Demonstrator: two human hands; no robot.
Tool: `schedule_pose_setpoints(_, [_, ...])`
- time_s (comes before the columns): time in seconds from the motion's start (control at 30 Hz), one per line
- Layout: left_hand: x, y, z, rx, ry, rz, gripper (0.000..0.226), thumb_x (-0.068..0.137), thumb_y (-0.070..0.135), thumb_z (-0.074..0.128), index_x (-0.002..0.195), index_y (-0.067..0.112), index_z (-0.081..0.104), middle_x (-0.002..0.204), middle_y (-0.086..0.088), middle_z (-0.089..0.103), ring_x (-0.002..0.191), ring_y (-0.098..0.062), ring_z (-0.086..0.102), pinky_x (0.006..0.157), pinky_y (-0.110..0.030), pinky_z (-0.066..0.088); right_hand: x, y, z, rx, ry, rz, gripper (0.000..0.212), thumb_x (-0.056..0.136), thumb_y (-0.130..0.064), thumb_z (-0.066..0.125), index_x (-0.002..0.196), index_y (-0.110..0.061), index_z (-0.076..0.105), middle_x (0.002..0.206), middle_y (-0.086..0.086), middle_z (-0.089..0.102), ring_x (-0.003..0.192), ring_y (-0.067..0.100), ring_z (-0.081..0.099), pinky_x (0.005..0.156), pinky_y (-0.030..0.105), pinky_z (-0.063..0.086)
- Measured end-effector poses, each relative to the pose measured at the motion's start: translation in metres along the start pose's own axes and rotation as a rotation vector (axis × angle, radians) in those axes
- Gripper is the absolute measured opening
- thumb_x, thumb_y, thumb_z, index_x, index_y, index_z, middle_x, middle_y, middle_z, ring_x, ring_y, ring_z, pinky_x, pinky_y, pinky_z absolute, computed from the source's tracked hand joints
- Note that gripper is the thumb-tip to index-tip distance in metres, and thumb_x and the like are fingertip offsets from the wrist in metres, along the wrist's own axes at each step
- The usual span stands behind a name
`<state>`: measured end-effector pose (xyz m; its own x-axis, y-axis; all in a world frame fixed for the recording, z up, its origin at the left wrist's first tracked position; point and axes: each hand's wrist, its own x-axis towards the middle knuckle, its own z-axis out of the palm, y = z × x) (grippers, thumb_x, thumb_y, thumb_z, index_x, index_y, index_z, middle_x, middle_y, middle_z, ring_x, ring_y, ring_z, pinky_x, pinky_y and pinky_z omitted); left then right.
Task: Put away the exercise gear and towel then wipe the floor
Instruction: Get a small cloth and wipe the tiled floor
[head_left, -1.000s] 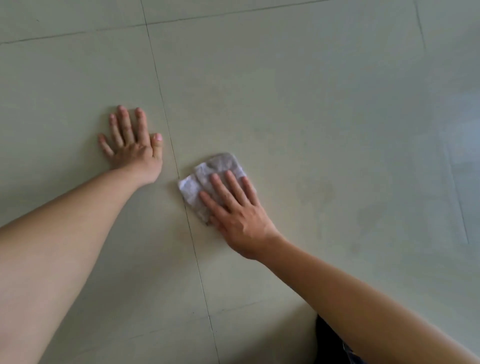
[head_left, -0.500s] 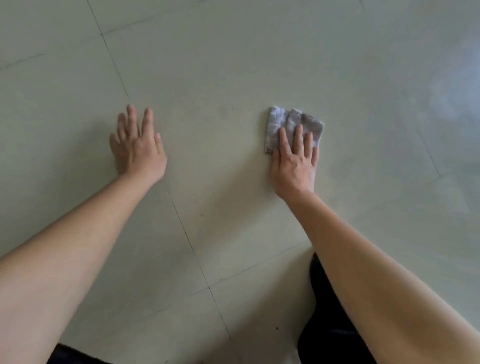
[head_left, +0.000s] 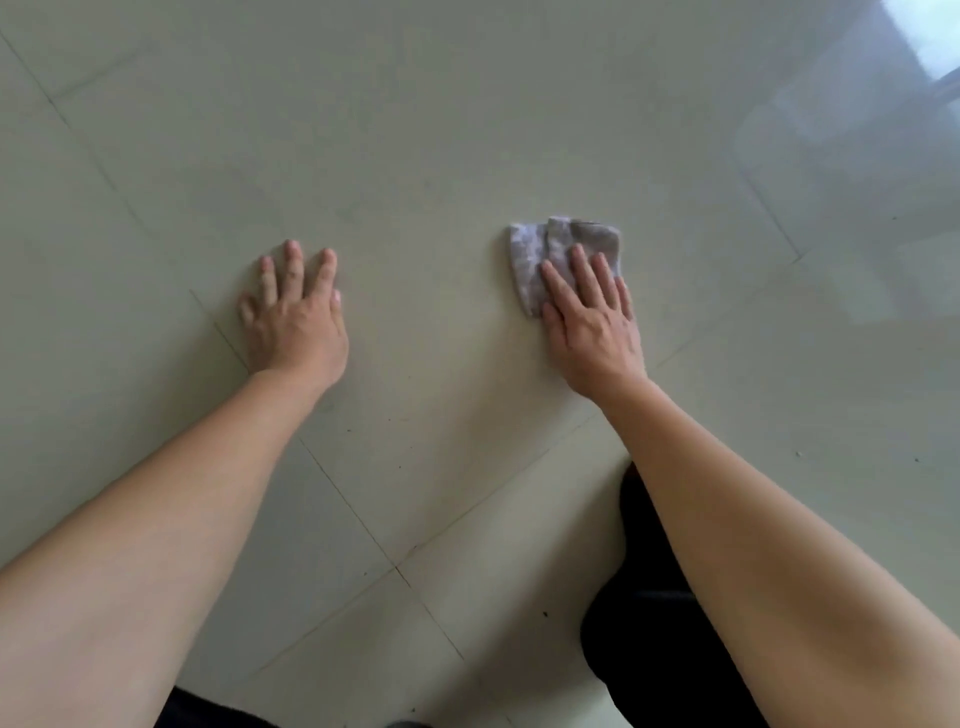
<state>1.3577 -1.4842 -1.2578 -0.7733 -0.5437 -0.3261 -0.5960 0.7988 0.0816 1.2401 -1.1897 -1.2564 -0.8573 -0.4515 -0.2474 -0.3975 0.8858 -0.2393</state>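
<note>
Person's down on the pale tiled floor (head_left: 441, 156), both arms out. Left hand (head_left: 296, 317) flat on a tile w/ fingers spread straight, holding nothing. Right hand (head_left: 592, 322) presses straight fingers on a folded grey cloth (head_left: 540, 249), which lies on the floor, well apart from the left hand. Dark trousers (head_left: 654, 634) under the right arm.

My right hand (head_left: 592, 327) presses flat on a folded grey cloth (head_left: 558, 254) on the pale tiled floor (head_left: 441, 130); my left hand (head_left: 296, 317) rests flat, seemingly bearing weight.
</note>
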Motion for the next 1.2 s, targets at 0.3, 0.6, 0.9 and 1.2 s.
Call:
schedule_pose_setpoints(0.3, [0.001,0.004,-0.004,-0.041,-0.033,-0.013,0.050,0.104,0.032,0.031,0.154,0.033,0.025,0.165,-0.002,0.009,0.151,-0.031,0.007,0.117,-0.056,0.016,-0.138,-0.103,0.067,0.073,-0.040,-0.072,0.072,0.094,-0.024,0.058,0.158,-0.026,0.026,0.167,0.010,0.008,0.154,0.034,0.001,0.123,0.051,0.005])
schedule_pose_setpoints(0.6, [0.001,0.009,-0.001,-0.021,-0.028,-0.040,0.051,0.104,0.028,0.028,0.154,0.030,0.022,0.166,-0.003,0.004,0.151,-0.032,0.004,0.116,-0.058,0.014,-0.060,-0.002,0.018,0.193,0.097,0.604,0.056,0.107,-0.037,0.026,0.160,-0.035,0.007,0.167,0.006,-0.012,0.154,0.024,-0.014,0.125,0.041,-0.006])
schedule_pose_setpoints(0.9, [0.000,0.011,0.006,-0.072,0.010,-0.066,0.053,0.102,0.024,0.032,0.155,0.027,0.022,0.165,-0.004,0.006,0.151,-0.034,0.002,0.116,-0.063,0.009,-0.042,-0.065,0.036,0.111,-0.045,-0.037,0.055,0.106,-0.042,0.028,0.159,-0.030,0.021,0.168,0.007,0.004,0.154,0.030,-0.006,0.124,0.044,-0.009])
schedule_pose_setpoints(1.2, [0.003,0.005,0.012,-0.059,0.012,-0.058,0.054,0.102,0.023,0.036,0.154,0.029,0.024,0.165,-0.005,0.007,0.150,-0.035,0.003,0.113,-0.065,0.011,0.045,0.124,-0.043,0.256,0.182,0.846,0.055,0.104,-0.038,0.037,0.157,-0.034,0.026,0.168,0.008,0.003,0.155,0.027,0.001,0.125,0.039,0.002])
